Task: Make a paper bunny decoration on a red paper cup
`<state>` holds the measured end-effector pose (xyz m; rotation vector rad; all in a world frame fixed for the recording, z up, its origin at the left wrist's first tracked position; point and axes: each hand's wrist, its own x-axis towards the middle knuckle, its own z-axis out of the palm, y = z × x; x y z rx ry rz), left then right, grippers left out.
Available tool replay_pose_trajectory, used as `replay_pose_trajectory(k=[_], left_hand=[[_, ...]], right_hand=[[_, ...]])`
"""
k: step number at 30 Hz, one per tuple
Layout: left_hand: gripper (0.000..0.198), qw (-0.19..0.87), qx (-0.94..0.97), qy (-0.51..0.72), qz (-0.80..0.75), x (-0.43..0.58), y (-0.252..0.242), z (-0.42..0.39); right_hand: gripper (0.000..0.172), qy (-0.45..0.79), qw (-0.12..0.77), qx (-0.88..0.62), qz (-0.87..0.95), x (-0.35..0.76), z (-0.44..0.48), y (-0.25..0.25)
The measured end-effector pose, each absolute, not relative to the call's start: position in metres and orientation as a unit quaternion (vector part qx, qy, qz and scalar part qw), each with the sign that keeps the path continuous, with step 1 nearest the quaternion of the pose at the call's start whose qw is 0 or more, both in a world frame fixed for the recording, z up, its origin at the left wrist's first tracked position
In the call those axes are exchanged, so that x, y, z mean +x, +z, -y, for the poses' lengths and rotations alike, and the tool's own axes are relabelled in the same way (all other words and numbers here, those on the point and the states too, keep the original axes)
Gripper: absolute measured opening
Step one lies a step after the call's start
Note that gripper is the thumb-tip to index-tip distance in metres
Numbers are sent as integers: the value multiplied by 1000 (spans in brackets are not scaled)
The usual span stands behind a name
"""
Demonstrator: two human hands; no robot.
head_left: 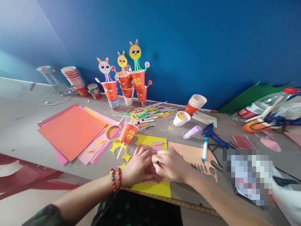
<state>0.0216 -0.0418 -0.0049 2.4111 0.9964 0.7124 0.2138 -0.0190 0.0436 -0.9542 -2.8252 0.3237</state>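
My left hand (pixel 138 164) lies flat with fingers spread on a small pink paper piece (pixel 157 145) that rests on a yellow sheet (pixel 155 188) at the table's near edge. A red bead bracelet circles that wrist. My right hand (pixel 170 164) is closed around a black pen (pixel 157 163), its tip touching the pink paper beside my left fingers. Just beyond my left hand, an orange paper cup on a white stick (pixel 127 133) leans over yellow scraps.
Orange and pink paper sheets (pixel 70 130) lie at left. Bunny-topped cups (pixel 131 81) stand at the back by the blue wall. Coloured straws (pixel 148 111), cup stacks (pixel 195 105), a glue stick (pixel 192 132), a blue glue gun (pixel 213 135), a cut tan sheet (pixel 195 155) and a plastic bottle (pixel 263 106) lie to the right.
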Motion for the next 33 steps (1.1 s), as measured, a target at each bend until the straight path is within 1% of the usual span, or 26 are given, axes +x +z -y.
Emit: replay_pose_trajectory(k=[2,5,8,11,20,26,33], left_hand=[[69,221,869,255,-361,22,-4,41],[69,227,869,256,-358,22,-2,41],[65,227,873,252,-352,21,-2,40],[60,227,877,245,-346,21,-3,40],[48,231,875,235,-355,22,2,40],[52,223,876,246,-349,21,-2,40],[51,225,876,248,-347,21,-1,40]], right_hand=[[12,116,103,-296,942,216,20,42],[14,163,157,-269,936,222,21,47],[18,234,209,-307,898,233,23,56],[20,271,243,-342,866,242,27,59],[19,263,254,-357,859,244,39,39],[19,230,249,-332,880,239,39,41],[17,195,212,-306,907,242,40,33]])
